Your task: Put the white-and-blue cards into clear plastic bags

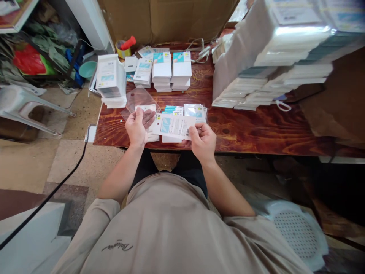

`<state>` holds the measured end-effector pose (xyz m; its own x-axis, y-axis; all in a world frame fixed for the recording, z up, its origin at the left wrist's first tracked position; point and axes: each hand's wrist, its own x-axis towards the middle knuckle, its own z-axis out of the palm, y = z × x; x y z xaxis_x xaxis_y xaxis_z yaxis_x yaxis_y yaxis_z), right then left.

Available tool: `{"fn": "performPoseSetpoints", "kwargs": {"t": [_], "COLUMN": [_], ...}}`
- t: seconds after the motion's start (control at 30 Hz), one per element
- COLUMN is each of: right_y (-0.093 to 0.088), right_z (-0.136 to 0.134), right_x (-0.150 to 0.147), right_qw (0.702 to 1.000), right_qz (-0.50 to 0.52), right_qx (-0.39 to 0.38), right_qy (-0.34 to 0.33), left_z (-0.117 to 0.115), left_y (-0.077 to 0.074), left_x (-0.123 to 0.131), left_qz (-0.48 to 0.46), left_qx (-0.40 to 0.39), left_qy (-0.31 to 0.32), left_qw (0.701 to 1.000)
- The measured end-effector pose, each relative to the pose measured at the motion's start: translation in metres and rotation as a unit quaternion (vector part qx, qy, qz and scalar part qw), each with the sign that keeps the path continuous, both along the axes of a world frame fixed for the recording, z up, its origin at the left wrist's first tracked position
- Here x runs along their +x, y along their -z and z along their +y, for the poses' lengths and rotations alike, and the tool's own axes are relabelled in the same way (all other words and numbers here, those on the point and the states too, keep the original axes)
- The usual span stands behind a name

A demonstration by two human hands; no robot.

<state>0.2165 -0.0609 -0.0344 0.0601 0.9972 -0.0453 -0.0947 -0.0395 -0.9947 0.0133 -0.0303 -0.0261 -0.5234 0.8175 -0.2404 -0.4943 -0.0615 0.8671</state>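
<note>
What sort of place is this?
Perhaps a small packing workshop: a red-brown wood-grained table bears neat stacks of white-and-blue printed cards and a tall pile of pale, glossy packs, while the right hand holds a white printed card.

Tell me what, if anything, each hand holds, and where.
The right hand pinches the printed card by its right-hand end. Whether the left hand grips anything cannot be told.

Single head-worn view, wide, facing forward and steeply down over wearer's shirt (171, 228); left hand (138, 127) and right hand (203, 141) near, table (256, 129) beneath them.
</note>
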Motion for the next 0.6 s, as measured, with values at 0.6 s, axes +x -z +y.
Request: {"fn": "performPoseSetpoints", "kwargs": {"t": [0.6], "right_y": [0.005], "right_z": [0.004], "right_x": [-0.005], "right_qw": [1.000], "right_qz": [-0.001], "right_qx": [-0.028], "right_qy": [0.007], "left_z": [0.001], "left_y": [0.010], "left_x": [0.007], "left_qz": [0.038], "left_qx": [0.011], "left_qy": [-0.037], "left_qw": [0.999]}}
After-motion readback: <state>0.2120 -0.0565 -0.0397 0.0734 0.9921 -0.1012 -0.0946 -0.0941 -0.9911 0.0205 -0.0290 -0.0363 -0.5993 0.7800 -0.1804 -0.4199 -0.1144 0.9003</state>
